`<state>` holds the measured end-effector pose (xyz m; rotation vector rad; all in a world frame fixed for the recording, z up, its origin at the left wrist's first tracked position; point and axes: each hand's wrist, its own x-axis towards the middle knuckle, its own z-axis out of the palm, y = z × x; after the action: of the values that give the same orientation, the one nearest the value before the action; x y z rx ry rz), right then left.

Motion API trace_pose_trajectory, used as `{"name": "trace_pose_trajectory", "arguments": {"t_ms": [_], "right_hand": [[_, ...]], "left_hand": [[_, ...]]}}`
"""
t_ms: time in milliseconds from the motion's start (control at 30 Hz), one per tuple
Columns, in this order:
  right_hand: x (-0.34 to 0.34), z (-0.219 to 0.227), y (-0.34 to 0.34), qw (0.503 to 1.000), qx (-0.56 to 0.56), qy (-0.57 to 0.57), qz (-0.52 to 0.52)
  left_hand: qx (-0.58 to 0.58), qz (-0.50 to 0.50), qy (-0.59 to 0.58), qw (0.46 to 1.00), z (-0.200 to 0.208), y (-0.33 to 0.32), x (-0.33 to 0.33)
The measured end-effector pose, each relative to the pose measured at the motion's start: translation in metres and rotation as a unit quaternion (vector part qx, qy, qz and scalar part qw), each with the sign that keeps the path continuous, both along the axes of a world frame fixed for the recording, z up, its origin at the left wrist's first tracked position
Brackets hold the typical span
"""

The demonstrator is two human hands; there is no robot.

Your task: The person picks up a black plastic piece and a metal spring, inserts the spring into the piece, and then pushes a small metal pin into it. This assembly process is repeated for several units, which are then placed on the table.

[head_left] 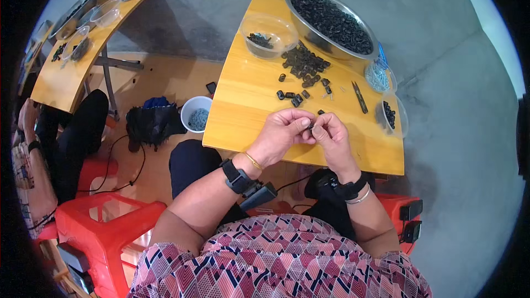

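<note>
Close together over the near part of the yellow table (243,116), my left hand (276,137) and my right hand (337,142) meet fingertip to fingertip. Both are closed in a pinch on a small black part (311,125), mostly hidden by the fingers. Just beyond them lie several loose black parts (297,100), with a larger heap (305,62) farther back. A pair of dark tweezers (360,97) rests to the right of the heap. A few tiny pale pieces (332,97) are scattered between the tweezers and the loose parts.
A metal basin (371,54) full of black parts and a clear bowl (284,28) stand at the back. Clear tubs with bluish pins (378,77) and black parts (390,115) line the right edge. A white bucket (186,111) and red stool (91,221) are left; another person sits there.
</note>
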<state>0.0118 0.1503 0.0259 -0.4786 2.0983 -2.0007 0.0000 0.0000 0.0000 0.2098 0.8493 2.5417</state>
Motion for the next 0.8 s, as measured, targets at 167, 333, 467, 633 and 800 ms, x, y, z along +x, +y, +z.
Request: {"name": "trace_pose_trajectory", "arguments": {"t_ms": [167, 333, 467, 633, 800], "right_hand": [[0.007, 0.011, -0.010, 0.996, 0.050, 0.064, -0.037], [0.007, 0.019, -0.017, 0.971, 0.161, 0.175, -0.033], [0.003, 0.007, -0.011, 0.976, 0.129, 0.171, -0.039], [0.004, 0.009, -0.012, 0.960, 0.192, 0.202, -0.039], [0.008, 0.015, -0.015, 0.976, 0.144, 0.161, -0.010]], "left_hand": [[0.044, 0.013, 0.007, 0.999, 0.001, 0.001, 0.001], [0.032, 0.021, 0.006, 0.999, 0.001, -0.001, -0.001], [0.018, 0.002, 0.000, 1.000, 0.006, -0.002, -0.001], [0.005, 0.005, 0.013, 1.000, 0.002, 0.000, 0.001], [0.016, -0.004, 0.023, 1.000, 0.003, -0.004, 0.003]]}}
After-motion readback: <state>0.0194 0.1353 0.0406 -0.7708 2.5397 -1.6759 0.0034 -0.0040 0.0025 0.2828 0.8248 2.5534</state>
